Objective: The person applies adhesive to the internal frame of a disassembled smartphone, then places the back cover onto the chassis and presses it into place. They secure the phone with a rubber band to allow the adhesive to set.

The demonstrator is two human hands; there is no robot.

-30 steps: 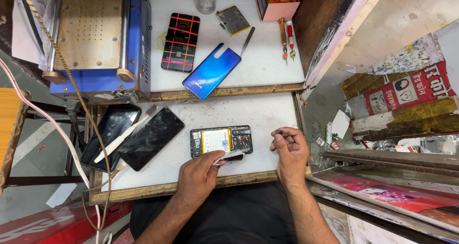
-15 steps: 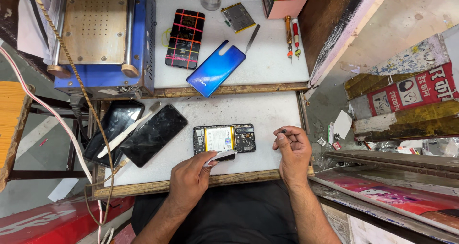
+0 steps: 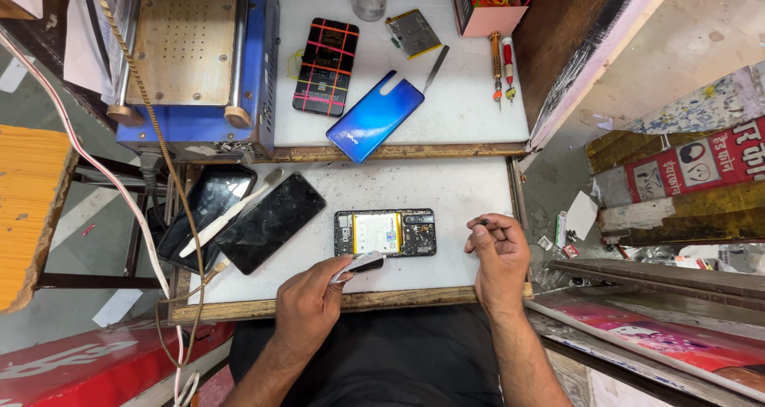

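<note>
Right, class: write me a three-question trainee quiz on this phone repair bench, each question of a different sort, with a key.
1. True or false: the opened phone lies on the lower white board.
2. What does the left hand hold? A) a thin pale flat piece B) a screwdriver C) the blue back cover
3. Fill in: the blue back cover lies on the ____ shelf.

Key: 1 true; 2 A; 3 upper. The right hand pinches something small and dark; what it is cannot be told.

Opened phone (image 3: 385, 233) between hands; tools (image 3: 503, 66) perhaps behind
</note>
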